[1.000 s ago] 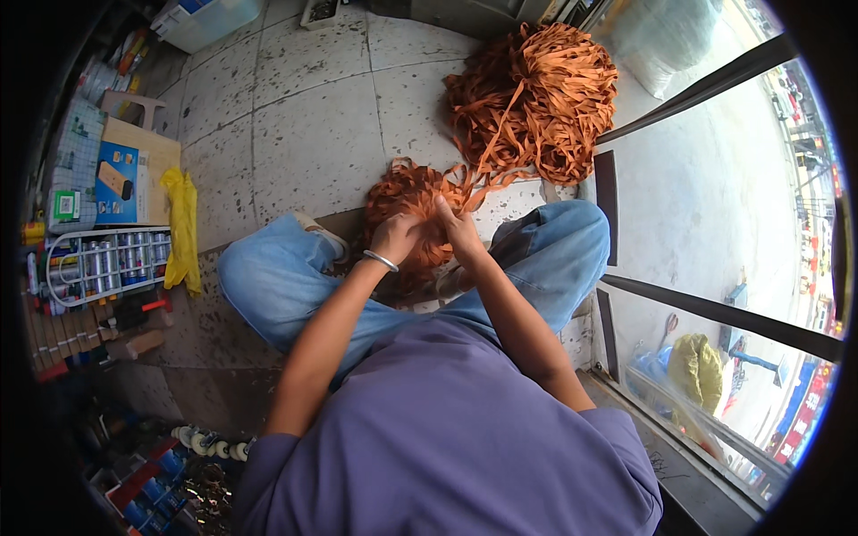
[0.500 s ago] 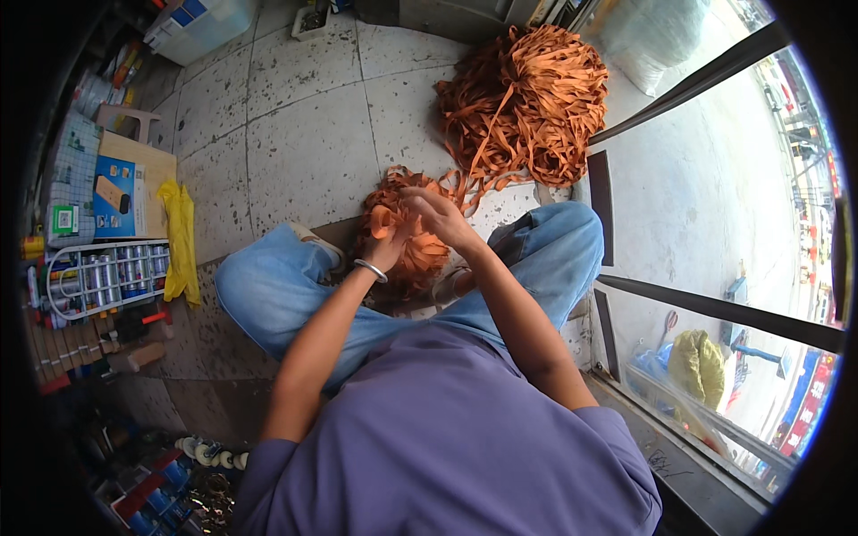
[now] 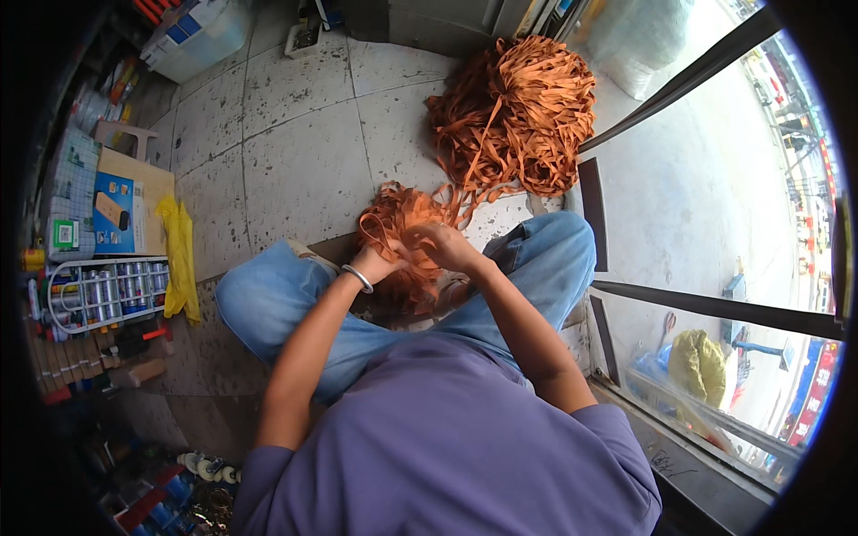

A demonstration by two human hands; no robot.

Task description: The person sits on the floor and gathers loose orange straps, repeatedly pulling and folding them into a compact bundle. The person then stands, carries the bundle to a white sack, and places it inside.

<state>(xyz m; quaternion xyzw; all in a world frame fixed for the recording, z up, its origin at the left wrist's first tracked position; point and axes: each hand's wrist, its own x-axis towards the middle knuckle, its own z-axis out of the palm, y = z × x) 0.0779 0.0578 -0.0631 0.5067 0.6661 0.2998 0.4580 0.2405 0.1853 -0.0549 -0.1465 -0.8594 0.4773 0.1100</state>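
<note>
Between my bent knees lies a small heap of flat orange ribbon (image 3: 393, 211), loosely bunched on the floor. At the heap's near left side, my left hand (image 3: 382, 261), wearing a silver bangle, is closed on the ribbon, and a loop of it stands up above the fingers. My right hand (image 3: 444, 247) meets it from the right over the heap, its fingers bent in around the ribbon; its fingertips are partly hidden. Loose strands run from the heap to a much larger orange ribbon pile (image 3: 527, 112) farther off to the right.
Along the left side stand a rack of cans (image 3: 116, 290), a yellow cloth or glove (image 3: 181, 259), a blue-printed box (image 3: 119, 214) and a clear plastic bin (image 3: 201, 40). Dark-framed glass (image 3: 715, 304) closes off the right. Worn tiles (image 3: 304, 143) cover the floor.
My right hand has gone from stretched fingers to bent ones and drawn slightly nearer me. The left hand has lowered a little, with a ribbon loop now standing above it. The view has shifted slightly.
</note>
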